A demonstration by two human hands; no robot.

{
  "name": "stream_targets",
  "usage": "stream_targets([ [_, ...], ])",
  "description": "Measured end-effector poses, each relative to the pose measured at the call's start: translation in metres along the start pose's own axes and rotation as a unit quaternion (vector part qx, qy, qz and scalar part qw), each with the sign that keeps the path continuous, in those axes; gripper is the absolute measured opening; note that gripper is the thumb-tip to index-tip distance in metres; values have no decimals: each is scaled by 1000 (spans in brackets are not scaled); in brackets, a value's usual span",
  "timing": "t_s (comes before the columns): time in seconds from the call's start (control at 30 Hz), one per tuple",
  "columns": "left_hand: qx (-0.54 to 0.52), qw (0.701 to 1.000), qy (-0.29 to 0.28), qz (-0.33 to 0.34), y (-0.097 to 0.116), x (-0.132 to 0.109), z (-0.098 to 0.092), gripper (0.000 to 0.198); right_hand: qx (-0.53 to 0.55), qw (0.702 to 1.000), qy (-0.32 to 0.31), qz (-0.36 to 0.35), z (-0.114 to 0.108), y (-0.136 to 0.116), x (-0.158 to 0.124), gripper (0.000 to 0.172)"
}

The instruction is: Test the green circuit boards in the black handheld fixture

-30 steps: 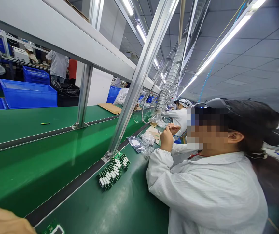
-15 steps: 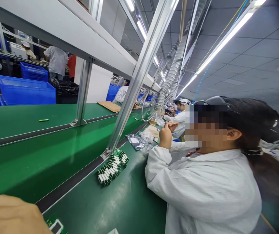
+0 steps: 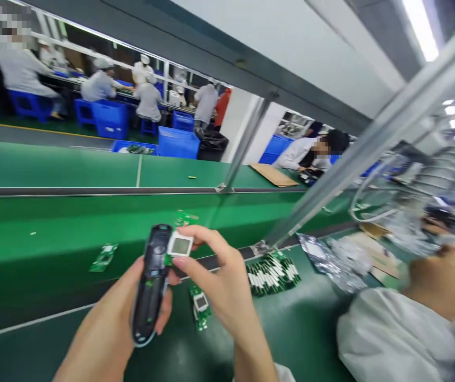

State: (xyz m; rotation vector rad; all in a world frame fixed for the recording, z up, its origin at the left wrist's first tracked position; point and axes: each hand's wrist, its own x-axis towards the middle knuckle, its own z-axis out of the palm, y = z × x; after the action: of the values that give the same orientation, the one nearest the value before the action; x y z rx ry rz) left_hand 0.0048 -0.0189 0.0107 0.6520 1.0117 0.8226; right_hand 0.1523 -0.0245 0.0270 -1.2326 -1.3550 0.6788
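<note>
My left hand [image 3: 111,323] is wrapped round a long black remote-like casing [image 3: 152,281], held upright over the green bench. My right hand [image 3: 215,281] pinches a small circuit board with a white-framed display [image 3: 180,246] against the top of that casing. Below my hands another green board with a display [image 3: 200,306] lies flat on the bench [image 3: 92,339].
A stack of green boards [image 3: 273,271] lies to the right, with clear plastic bags [image 3: 331,257] beyond it. One loose board [image 3: 103,256] rides the conveyor belt [image 3: 52,233]. A co-worker's white sleeve [image 3: 394,334] fills the lower right. A slanted metal post [image 3: 354,159] crosses above. Blue bins [image 3: 178,142] stand behind.
The view has swung left and down from the neighbouring co-worker to my own hands. Both hands have come into view, holding the black casing and the display board.
</note>
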Motion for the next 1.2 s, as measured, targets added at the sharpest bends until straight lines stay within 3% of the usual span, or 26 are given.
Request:
stream_targets([
  [0.1,-20,1000,3,-20,9,-8,6,39,-1,999,-46,-9,3,2,1,31],
  [0.23,-27,1000,-7,10,10,-12,5,39,-24,996,-84,-26,12,3,-1,32],
  [0.53,1,998,0,60,12,-19,4,42,-17,998,-50,-37,19,6,-1,29],
  [0.97,-5,998,1,57,8,-17,5,52,-13,998,-45,-52,21,6,1,27],
  [1.2,11,997,-20,67,11,-18,5,48,-25,997,-37,-67,21,8,0,28],
])
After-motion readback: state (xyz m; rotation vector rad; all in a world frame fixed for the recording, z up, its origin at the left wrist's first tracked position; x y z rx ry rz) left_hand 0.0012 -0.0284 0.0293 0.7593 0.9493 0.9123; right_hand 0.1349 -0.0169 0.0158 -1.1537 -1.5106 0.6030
